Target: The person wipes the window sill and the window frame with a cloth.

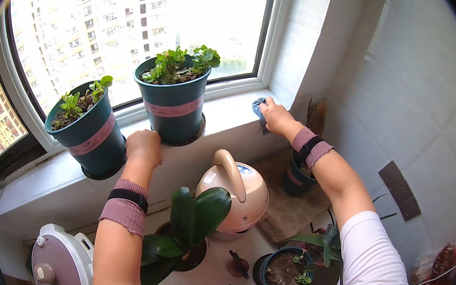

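Observation:
My right hand (277,116) grips a crumpled blue cloth (259,111) against the front edge of the white windowsill (234,109), near its right end. Between two plant pots, my left hand (143,147) rests at the sill's edge with curled fingers; its palm side is hidden. Left of it stands a green plastic pot (92,135) with a pink band, soil and small leafy shoots. Just right of that hand is a similar green pot (174,106) with a fuller leafy plant. Both pots stand on dark saucers.
Below the sill stand a beige domed appliance with a loop handle (232,197), a white electric cooker (62,271), a broad-leaved potted plant (190,219) and a pot of soil with seedlings (284,268). Another pot (298,174) sits beneath my right forearm. Wall sockets (399,190) are at right.

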The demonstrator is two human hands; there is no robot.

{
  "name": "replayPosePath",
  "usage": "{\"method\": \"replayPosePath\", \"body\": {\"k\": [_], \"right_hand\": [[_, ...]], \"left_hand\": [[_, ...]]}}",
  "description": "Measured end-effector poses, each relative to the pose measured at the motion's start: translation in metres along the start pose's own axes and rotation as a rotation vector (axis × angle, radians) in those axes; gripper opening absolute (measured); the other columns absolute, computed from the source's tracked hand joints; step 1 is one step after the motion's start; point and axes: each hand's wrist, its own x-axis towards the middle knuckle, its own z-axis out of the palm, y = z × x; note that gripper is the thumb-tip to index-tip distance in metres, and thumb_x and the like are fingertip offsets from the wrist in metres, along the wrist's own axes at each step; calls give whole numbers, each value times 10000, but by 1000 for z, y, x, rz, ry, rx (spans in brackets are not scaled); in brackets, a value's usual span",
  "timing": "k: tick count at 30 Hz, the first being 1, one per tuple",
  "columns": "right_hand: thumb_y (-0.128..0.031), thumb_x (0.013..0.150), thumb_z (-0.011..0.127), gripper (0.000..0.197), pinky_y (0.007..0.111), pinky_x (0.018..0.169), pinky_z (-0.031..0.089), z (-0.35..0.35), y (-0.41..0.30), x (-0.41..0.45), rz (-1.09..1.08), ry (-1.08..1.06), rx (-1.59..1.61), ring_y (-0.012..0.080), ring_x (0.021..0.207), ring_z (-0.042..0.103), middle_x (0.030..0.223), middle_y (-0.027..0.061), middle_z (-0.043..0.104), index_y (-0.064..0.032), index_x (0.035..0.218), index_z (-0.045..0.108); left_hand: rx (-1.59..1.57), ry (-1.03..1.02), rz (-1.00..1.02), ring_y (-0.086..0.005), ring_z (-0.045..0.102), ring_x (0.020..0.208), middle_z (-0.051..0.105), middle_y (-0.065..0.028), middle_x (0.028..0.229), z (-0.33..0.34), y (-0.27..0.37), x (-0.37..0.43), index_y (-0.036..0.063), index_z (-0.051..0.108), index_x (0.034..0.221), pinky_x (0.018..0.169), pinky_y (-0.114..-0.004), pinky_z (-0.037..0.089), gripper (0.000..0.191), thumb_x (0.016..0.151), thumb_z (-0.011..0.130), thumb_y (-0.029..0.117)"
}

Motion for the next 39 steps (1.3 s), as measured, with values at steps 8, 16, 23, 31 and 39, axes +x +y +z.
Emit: {"method": "replayPosePath", "body": {"k": [8,16,23,31,39], "right_hand": [[7,723,594,257,405,753,551,-16,-119,9,-238,99,223,384,822,650,1110,270,515,49,974,554],[-258,739,653,382,404,843,501,-51,-26,11,267,151,90,293,1000,608,1097,83,605,-145,1100,600],[-138,788,602,299,384,935,465,-5,9,18,317,-119,-64,321,1121,530,1228,141,548,-43,1067,650],[-73,691,615,239,398,849,492,-11,-109,24,-192,114,166,336,947,589,1008,156,578,-28,925,631],[-228,687,586,355,392,865,497,-51,-34,48,315,366,475,327,961,617,1050,148,650,-110,1004,691]], "left_hand": [[-18,62,-32,-259,671,874,700,-95,897,6,-8,-1,108,727,865,781,-345,537,421,558,850,369],[48,6,-22,-225,672,926,704,-64,968,-4,-4,-5,136,729,935,766,-328,549,417,620,823,393],[60,-18,-1,-216,673,925,703,-48,969,-11,2,-5,143,723,956,765,-324,551,437,621,825,404],[37,29,5,-222,678,901,707,-57,943,-2,-6,-6,130,731,924,732,-325,553,415,627,821,405],[36,30,-5,-216,684,881,710,-48,938,-3,-7,-9,137,727,922,726,-325,555,416,627,816,417]]}}
